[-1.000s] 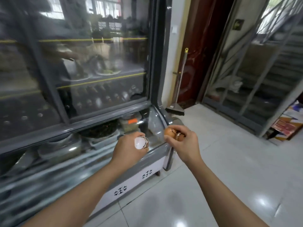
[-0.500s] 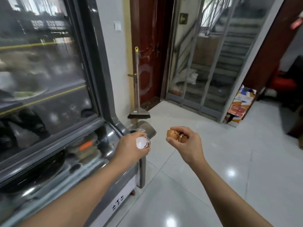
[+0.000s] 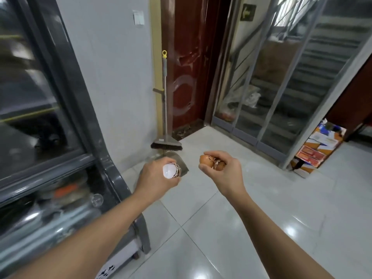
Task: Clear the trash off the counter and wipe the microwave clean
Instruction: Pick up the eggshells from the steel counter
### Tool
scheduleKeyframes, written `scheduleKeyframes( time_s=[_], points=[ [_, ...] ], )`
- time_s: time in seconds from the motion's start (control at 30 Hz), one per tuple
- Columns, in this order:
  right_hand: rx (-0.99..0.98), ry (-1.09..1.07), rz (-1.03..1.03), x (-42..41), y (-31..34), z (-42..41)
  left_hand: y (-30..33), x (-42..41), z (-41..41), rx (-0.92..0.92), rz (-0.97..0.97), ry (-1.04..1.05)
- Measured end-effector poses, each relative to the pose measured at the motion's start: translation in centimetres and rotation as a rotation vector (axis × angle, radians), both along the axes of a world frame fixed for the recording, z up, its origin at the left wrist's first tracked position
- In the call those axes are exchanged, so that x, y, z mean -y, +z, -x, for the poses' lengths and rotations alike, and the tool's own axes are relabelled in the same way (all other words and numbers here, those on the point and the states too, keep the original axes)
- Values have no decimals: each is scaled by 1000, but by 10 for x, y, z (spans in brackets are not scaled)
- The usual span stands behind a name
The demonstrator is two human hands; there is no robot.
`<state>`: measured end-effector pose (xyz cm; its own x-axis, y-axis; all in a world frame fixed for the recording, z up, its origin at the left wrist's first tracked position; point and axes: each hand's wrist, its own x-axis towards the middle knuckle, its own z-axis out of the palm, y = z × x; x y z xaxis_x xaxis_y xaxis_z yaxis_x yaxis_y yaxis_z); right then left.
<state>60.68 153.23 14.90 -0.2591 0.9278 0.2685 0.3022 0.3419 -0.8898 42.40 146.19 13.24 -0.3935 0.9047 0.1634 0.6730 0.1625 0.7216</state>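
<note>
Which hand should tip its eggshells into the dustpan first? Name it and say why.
Left. The left hand, gripping eggshells, hovers right over the dustpan; the right hand holds its shells farther off, above bare floor.

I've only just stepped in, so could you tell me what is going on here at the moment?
A person is carrying broken eggshells in both hands. The left hand grips a shell half with its white inside showing, and the right hand holds a cluster of brown shell pieces. They stand on a tiled floor beside a glass-fronted display cabinet, facing a broom and dustpan against the wall. Neither a bin nor a microwave is in view.
</note>
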Motion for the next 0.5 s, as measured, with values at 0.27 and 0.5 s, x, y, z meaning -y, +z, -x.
scheduleKeyframes(
  time_s=[0.27, 0.5],
  points=[
    [40, 101, 50, -126, -26, 44, -23, -108, 42, 15, 33, 70],
    [83, 171, 64, -243, -45, 117, -44, -217, 108, 104, 52, 140]
  ],
)
